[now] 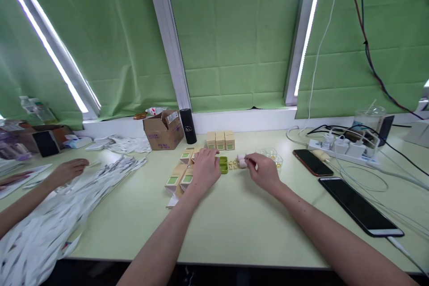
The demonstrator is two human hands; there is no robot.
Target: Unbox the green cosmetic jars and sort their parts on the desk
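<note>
My left hand (pixel 206 169) rests over the small kraft boxes with green labels (pixel 173 180), its fingers beside a green tray (pixel 223 165); whether it grips anything is hidden. My right hand (pixel 264 170) is closed in a pinch at the small white rolls (pixel 241 161), touching or nearly touching one; what lies between its fingertips is too small to name. Small gold pieces (pixel 232 165) lie between the tray and the rolls. Behind my right hand are clear containers (pixel 275 158) with gold bits. Three more kraft boxes (pixel 220 140) stand behind the tray.
A cardboard box (pixel 163 130) and black bottle (pixel 188 126) stand at the back. White strips (pixel 77 205) cover the left, where another person's hand (pixel 71 170) works. Two phones (pixel 360 205), a power strip (pixel 342 152) and cables lie right.
</note>
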